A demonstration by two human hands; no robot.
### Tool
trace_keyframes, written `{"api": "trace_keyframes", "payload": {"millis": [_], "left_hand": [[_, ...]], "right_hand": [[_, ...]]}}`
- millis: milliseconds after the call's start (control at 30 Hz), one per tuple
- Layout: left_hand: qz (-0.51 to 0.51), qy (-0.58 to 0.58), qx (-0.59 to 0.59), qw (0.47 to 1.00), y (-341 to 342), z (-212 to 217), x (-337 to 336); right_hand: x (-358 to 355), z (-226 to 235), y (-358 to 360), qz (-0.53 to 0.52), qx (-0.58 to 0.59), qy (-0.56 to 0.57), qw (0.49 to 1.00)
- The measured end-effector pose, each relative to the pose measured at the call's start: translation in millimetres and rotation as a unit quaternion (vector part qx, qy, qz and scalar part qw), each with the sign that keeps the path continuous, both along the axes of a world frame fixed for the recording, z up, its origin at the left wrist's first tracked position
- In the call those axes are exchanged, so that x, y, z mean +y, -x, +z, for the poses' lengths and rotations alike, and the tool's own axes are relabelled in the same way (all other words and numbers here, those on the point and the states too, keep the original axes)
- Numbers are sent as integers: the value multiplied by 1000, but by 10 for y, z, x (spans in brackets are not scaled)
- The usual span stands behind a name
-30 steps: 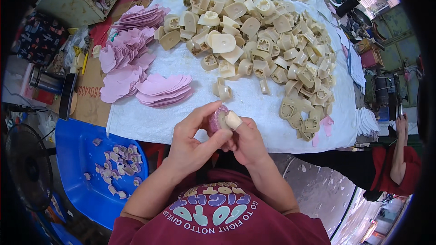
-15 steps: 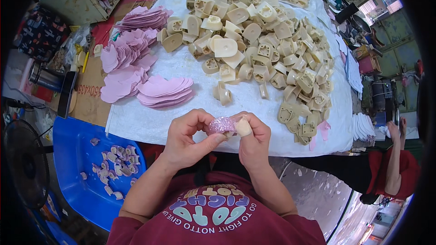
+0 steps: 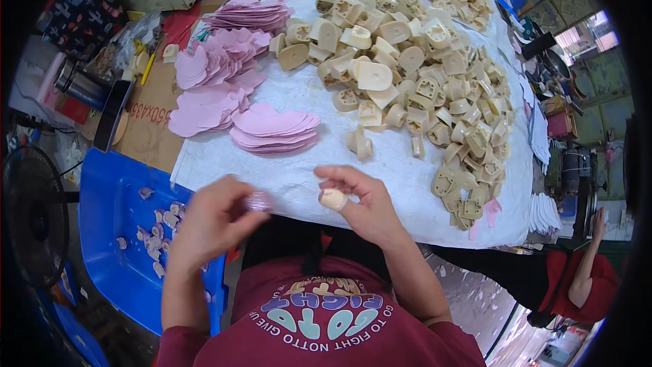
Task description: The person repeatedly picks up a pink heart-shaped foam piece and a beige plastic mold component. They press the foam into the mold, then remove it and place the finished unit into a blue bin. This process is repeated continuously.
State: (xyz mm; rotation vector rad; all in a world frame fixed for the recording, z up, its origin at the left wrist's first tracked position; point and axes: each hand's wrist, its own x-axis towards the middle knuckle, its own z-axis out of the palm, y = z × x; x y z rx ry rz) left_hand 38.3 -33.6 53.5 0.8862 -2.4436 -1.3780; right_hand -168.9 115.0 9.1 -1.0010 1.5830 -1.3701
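Note:
My left hand (image 3: 207, 221), blurred by motion, pinches a small shoe heel wrapped in glittery pink material (image 3: 258, 202) near the table's front edge. To its right my right hand (image 3: 370, 211) is empty, with its fingers apart and a pale cover (image 3: 333, 199) on the thumb. Beyond the hands lie stacks of pink cut pieces (image 3: 275, 130) on the white cloth (image 3: 285, 177). Bare beige shoe heels (image 3: 414, 68) are heaped across the middle and right of the table. At my left, a blue tub (image 3: 102, 224) contains several pink-wrapped heels (image 3: 155, 239).
A dark phone-like slab (image 3: 112, 117) stands beside a metal flask (image 3: 81, 80) at the left. A black fan (image 3: 37, 211) is left of the tub. At the far right, a person in a red top (image 3: 584, 275) works near white sheets (image 3: 545, 213).
My hands have come apart. The left has carried the wrapped heel leftward toward the blue tub, while the right has let go and opened. The view has shifted slightly.

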Motion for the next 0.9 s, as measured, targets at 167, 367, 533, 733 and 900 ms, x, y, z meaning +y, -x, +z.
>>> {"api": "trace_keyframes", "payload": {"millis": [167, 367, 533, 733, 900], "left_hand": [[165, 70, -87, 980, -726, 45, -234], [112, 78, 113, 984, -324, -34, -90], [82, -45, 253, 963, -4, -209, 8], [80, -55, 267, 959, 108, -282, 41], [52, -58, 216, 973, 91, -214, 95]], "right_hand": [[-417, 73, -54, -28, 121, 35, 992], [-687, 282, -581, 96, 40, 51, 993], [-593, 69, -516, 97, -248, 69, 961], [-433, 197, -329, 79, -210, 39, 974], [-430, 227, -323, 67, 24, 59, 996]]}}
